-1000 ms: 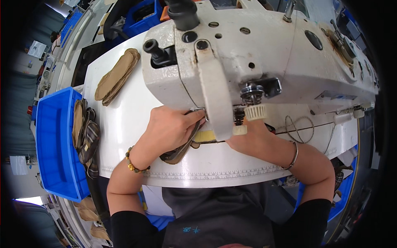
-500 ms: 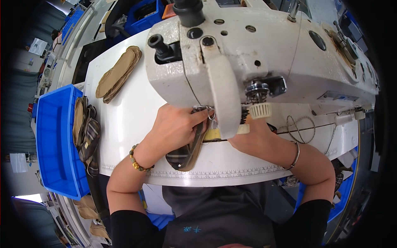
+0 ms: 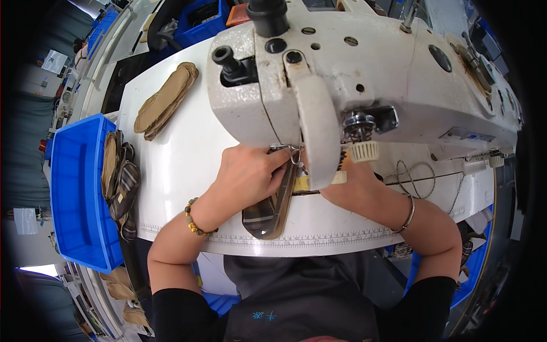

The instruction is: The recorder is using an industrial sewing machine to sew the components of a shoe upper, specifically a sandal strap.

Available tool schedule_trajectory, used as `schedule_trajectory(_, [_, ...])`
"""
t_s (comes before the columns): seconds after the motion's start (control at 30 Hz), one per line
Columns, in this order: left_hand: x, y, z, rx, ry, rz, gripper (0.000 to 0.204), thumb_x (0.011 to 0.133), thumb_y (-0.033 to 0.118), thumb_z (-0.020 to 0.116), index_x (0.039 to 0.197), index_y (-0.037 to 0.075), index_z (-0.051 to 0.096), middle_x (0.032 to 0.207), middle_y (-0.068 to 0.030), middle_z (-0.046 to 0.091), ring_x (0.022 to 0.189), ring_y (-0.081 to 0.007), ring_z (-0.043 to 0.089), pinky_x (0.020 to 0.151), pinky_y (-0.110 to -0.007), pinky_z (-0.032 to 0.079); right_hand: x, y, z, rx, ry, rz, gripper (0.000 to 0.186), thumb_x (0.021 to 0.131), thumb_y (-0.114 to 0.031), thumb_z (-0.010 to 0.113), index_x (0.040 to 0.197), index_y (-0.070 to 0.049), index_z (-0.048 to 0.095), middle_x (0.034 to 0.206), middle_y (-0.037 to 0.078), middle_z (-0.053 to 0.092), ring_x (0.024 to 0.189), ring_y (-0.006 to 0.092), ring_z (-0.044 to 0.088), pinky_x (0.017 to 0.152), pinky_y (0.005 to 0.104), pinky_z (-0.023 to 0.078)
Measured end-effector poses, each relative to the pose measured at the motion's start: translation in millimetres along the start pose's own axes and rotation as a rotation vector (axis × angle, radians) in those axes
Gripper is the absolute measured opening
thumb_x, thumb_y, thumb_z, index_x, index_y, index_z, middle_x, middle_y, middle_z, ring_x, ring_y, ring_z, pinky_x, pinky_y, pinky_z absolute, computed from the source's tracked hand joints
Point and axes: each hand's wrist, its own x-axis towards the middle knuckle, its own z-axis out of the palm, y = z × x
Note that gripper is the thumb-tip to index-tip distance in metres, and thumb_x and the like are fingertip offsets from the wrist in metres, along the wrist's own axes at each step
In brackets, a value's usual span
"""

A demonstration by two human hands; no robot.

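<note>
Head view: your left hand (image 3: 250, 174) grasps the long, dark plaid, tan-edged fabric piece (image 3: 274, 208) near the ruled front edge of the white desk (image 3: 185, 128). Your right hand (image 3: 358, 188) is partly behind the white metal sewing machine (image 3: 407, 85), its grip impossible to tell.

Grey-green curtains (image 3: 35, 128) and a grey wall (image 3: 25, 245) stand at left, beside bright light (image 3: 43, 269).
</note>
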Motion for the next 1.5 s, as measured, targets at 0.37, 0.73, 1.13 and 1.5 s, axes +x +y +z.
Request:
schedule_trajectory(0.37, [-6.4,-7.1,14.6,-0.097,0.175,0.029,0.027,0.073,0.015,0.076,0.099,0.016,0.078,0.076,-0.0018,0.068,0.066,-0.0246,0.068,0.054,-0.036,0.054,5.6,-14.1,1.2,-0.138,0.14,-0.166,0.022,0.08,-0.013,0.067,0.099,-0.004,0.071,0.063,0.006,0.06,0.054,0.0237,0.063,0.049,0.0392,0.05])
schedule_trajectory(0.73, [-6.4,9.2,14.4,-0.001,0.167,0.036,0.025,0.079,0.018,0.076,0.104,0.018,0.077,0.086,0.0011,0.07,0.075,-0.0209,0.068,0.057,-0.033,0.056,2.9,-13.8,-6.8,-0.226,0.018,-0.232,0.029,0.08,-0.011,0.064,0.107,0.0,0.069,0.064,0.006,0.061,0.055,0.0217,0.063,0.05,0.0363,0.05])
schedule_trajectory(1.13, [-6.4,10.3,-0.3,-0.004,0.064,-0.052,0.026,0.08,0.017,0.075,0.106,0.017,0.077,0.087,-0.0018,0.068,0.079,-0.0235,0.067,0.062,-0.035,0.055,3.3,-8.6,0.4,-0.243,-0.007,-0.204,0.033,0.078,-0.013,0.064,0.109,0.0,0.067,0.062,0.005,0.058,0.056,0.0229,0.063,0.051,0.0367,0.05])
schedule_trajectory(1.5, [-44.0,84.9,-65.0,-1.686,0.513,0.896,0.073,0.104,0.046,0.051,0.163,0.027,0.014,0.123,-0.0079,0.069,0.133,-0.0383,0.043,0.112,-0.059,0.029,3.0,-15.3,-17.3,-0.29,0.019,-0.184,0.027,0.081,-0.016,0.071,0.105,-0.002,0.07,0.059,0.005,0.058,0.049,0.0214,0.06,0.045,0.0362,0.046])
